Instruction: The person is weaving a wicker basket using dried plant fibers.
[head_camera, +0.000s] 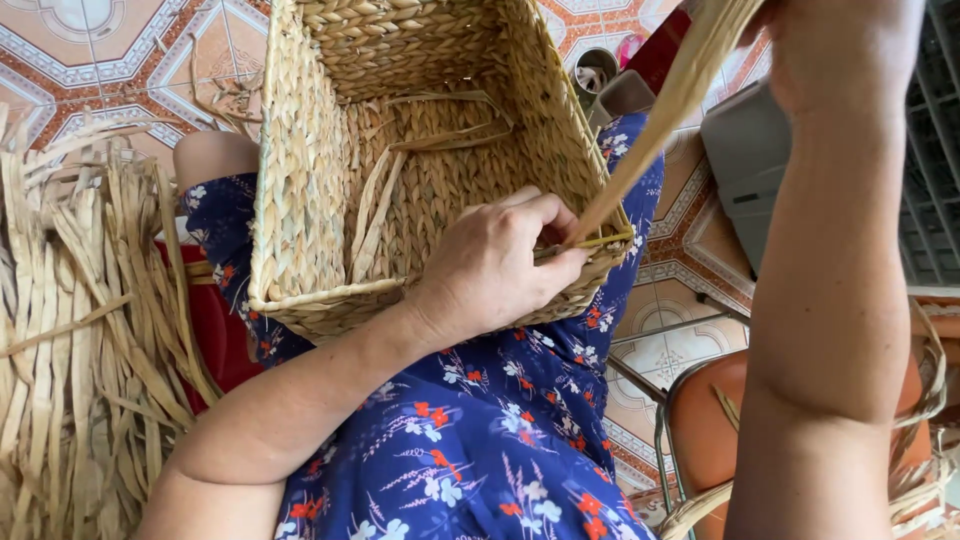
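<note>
A rectangular woven straw basket (300, 190) rests on my lap, over a blue flowered dress (480, 440). My left hand (495, 265) grips the basket's near rim, fingers curled over the edge where a pale straw strand (665, 115) comes out. My right hand (830, 40) is raised at the top right, closed on the upper end of that strand and pulling it taut diagonally. Loose strand ends lie inside the basket.
A heap of dried straw strands (80, 330) lies at my left. An orange metal-framed chair (700, 420) stands at lower right, with a grey box (750, 160) beyond it. The floor is patterned tile (90, 50).
</note>
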